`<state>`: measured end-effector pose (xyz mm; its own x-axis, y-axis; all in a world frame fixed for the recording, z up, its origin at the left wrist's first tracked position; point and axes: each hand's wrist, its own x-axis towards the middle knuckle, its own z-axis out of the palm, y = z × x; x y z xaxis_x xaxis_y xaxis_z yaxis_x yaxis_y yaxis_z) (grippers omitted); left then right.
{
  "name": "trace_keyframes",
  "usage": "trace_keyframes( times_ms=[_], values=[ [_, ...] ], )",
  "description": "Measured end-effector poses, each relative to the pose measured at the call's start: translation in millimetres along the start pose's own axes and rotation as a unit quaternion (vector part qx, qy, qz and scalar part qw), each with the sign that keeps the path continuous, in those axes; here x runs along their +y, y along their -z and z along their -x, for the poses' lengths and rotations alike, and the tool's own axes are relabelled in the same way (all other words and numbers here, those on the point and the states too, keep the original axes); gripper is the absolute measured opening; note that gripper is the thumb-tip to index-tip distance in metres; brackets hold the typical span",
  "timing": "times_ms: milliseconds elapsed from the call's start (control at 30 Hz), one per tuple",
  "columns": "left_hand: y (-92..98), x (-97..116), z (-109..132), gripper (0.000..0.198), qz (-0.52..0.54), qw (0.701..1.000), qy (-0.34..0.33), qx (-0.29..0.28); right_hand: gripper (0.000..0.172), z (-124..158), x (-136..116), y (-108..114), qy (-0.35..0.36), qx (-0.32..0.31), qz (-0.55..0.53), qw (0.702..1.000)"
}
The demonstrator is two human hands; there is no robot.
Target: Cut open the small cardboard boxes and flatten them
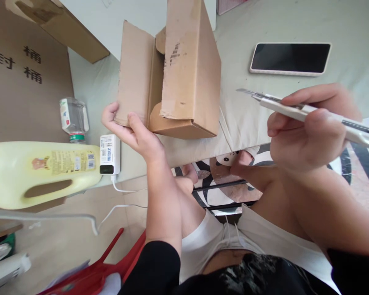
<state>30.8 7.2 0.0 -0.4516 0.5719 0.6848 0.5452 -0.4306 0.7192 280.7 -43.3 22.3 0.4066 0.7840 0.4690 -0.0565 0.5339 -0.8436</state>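
A brown cardboard box (207, 78) stands tilted near the table's front edge, its flap (135, 73) swung out to the left. My left hand (138, 133) grips the lower edge of that flap, thumb on the near face and fingers behind it. On the right, my right hand (310, 127) is closed around a silver utility knife (283, 105). Its blade is extended and points left at the box, apart from it. Part of the box's inside shows dark between flap and wall.
A smartphone (290, 58) lies at the back right. To the left are a clear bottle (75, 116), a yellow jug (43, 174), a white power bank (110, 153) with a cable, and a large carton (27, 98). A red chair (110, 266) stands below.
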Motion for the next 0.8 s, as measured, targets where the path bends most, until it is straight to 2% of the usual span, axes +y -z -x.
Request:
trace_keyframes(
  times_ms=[100,200,333,467,533,600,700,800],
  values=[
    [-1.0,2,0,0.033,0.002,1.000,0.002,0.020,0.020,-3,1,1,-0.024,0.004,-0.011,1.000],
    [-3.6,3,0,0.030,0.011,0.999,0.017,0.044,0.018,-5,1,3,-0.027,0.014,-0.011,0.999],
    [-4.5,8,-1,0.029,0.002,0.998,0.052,0.046,0.019,-9,6,9,-0.030,0.022,0.018,0.999],
    [-2.3,12,-2,0.023,0.003,0.996,0.078,0.053,0.018,-12,10,15,-0.080,-0.018,0.105,0.991],
    [-1.1,11,-3,0.019,0.002,0.993,0.099,0.059,0.019,-12,11,16,-0.135,-0.072,0.199,0.968],
    [-0.5,8,-4,0.016,0.012,0.991,0.122,0.062,0.025,-11,12,18,-0.157,-0.145,0.305,0.928],
    [-1.1,3,-6,0.016,0.053,0.979,0.186,0.066,0.037,-10,17,19,-0.133,-0.251,0.417,0.863],
    [-2.8,0,-7,0.019,0.107,0.952,0.278,0.067,0.055,-10,24,20,-0.122,-0.328,0.482,0.804]
  ],
)
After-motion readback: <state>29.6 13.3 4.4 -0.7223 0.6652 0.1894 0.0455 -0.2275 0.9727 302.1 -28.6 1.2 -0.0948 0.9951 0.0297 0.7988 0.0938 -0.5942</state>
